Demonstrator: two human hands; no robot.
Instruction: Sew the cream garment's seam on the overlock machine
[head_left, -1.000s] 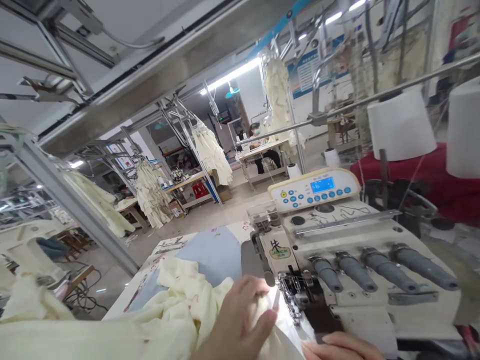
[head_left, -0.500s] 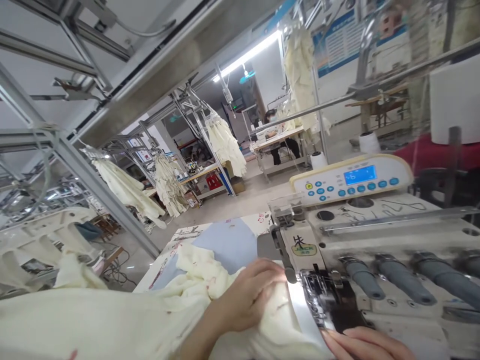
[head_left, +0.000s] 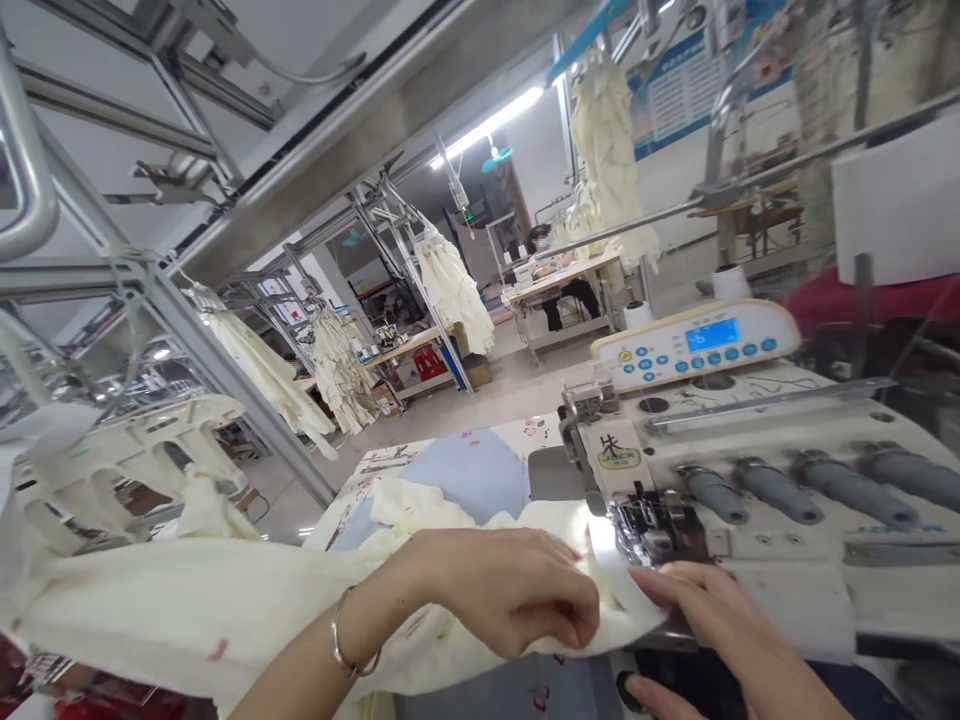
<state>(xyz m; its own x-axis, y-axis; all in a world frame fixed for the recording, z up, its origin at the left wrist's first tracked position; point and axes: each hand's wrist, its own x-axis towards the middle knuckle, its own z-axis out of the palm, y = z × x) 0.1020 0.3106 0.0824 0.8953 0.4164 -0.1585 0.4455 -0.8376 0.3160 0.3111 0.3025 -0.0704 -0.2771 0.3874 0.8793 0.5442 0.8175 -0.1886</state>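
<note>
Cream fabric (head_left: 225, 600) with small reddish marks stretches from the left onto the bed of a white sewing machine (head_left: 795, 600). My left hand (head_left: 517, 590), wearing a silver bangle on its wrist, is closed on the cloth, its fingers curled just left of the lit presser foot area (head_left: 637, 530). At the front of the machine is my right hand (head_left: 727, 625). Its fingertips touch the cloth's right edge below the presser foot, while the thumb stands apart, lower down. The needle itself cannot be made out.
A control panel (head_left: 697, 345) with a blue display tops the machine. Grey tubular parts (head_left: 821, 490) project from its front. A metal frame post (head_left: 240, 390) rises at the left. Cream garments (head_left: 454, 285) hang behind, and a person (head_left: 544, 245) sits at a farther table.
My left hand's fingers have curled in, away from the presser foot. My right hand has come further into view at the cloth's edge. The near cloth has shifted, exposing the table below.
</note>
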